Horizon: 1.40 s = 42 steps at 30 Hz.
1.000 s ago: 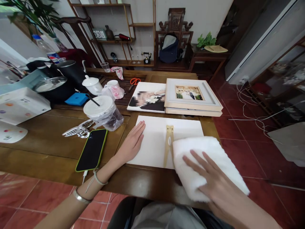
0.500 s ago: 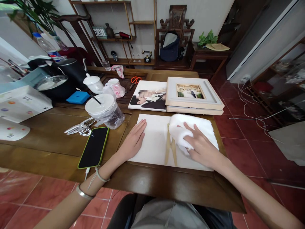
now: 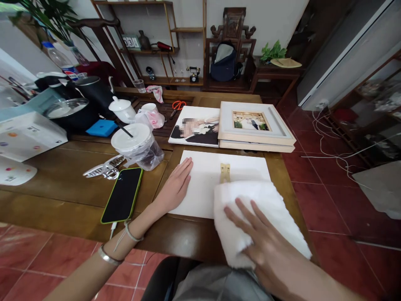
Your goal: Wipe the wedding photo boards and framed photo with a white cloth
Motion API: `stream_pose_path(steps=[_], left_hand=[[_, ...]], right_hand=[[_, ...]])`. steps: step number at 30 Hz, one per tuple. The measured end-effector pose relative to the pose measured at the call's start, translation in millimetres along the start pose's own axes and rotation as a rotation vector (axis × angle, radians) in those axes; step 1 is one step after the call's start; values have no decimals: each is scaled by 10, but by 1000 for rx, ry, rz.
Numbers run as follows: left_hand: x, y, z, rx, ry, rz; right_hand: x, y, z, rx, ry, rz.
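A white board, the back of a picture frame (image 3: 203,184), lies flat on the wooden table (image 3: 62,188), with a pale wooden stand strip (image 3: 224,172) hinged on it. My left hand (image 3: 173,188) lies flat and open on the board's left edge. My right hand (image 3: 260,238) presses with spread fingers on a white fluffy cloth (image 3: 275,209) over the board's near right part, at the table's front edge.
Behind the board lie a printed photo panel (image 3: 196,130) and a stacked cream frame (image 3: 255,125). To the left are a green-cased phone (image 3: 123,195), a metal clip (image 3: 105,169), a lidded plastic cup (image 3: 138,146), a teapot (image 3: 123,109) and boxes (image 3: 29,136). Red scissors (image 3: 178,104) lie further back.
My right hand slid the cloth forward to the board's far edge, then drew it back toward me, now a little further left. My left hand stayed put.
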<state>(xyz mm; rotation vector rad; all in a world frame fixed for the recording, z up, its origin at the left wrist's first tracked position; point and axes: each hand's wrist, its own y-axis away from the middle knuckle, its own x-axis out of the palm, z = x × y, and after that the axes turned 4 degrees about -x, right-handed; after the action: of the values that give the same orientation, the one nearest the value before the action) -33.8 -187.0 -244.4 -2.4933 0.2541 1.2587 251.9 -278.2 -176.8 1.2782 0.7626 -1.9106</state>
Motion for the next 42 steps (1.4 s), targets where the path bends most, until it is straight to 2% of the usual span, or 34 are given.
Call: stream_pose_path(steps=[3, 6, 10, 16, 18, 21, 27, 31, 33, 36, 39, 42], left_hand=[[-2, 1, 1, 1, -3, 5], [0, 4, 10, 2, -4, 4], [2, 6, 16, 0, -10, 11], [-10, -4, -1, -13, -6, 12], [-13, -6, -4, -14, -12, 15], [-9, -5, 1, -14, -23, 16], [13, -5, 15, -9, -33, 22], [12, -7, 19, -7, -4, 8], [9, -6, 23, -2, 12, -2], [8, -8, 34, 6, 21, -9], [9, -12, 43, 8, 19, -8], [6, -17, 44, 3, 24, -2]], right_hand=[[-123, 69, 10, -49, -96, 13], [-197, -37, -168, -38, -130, -34], [-122, -377, -482, 45, -92, -109], [-65, -955, -738, 48, 62, -2], [-70, -1036, -735, 41, 107, 8], [-24, -993, -629, 54, 139, 21], [200, -540, -128, -18, 49, 57], [176, -356, 106, -104, -24, 82], [91, -380, 86, -116, -52, 128], [-33, -544, -90, -84, -76, 173], [-55, -804, -300, -25, -21, 118], [11, -1095, -406, 65, 84, 81]])
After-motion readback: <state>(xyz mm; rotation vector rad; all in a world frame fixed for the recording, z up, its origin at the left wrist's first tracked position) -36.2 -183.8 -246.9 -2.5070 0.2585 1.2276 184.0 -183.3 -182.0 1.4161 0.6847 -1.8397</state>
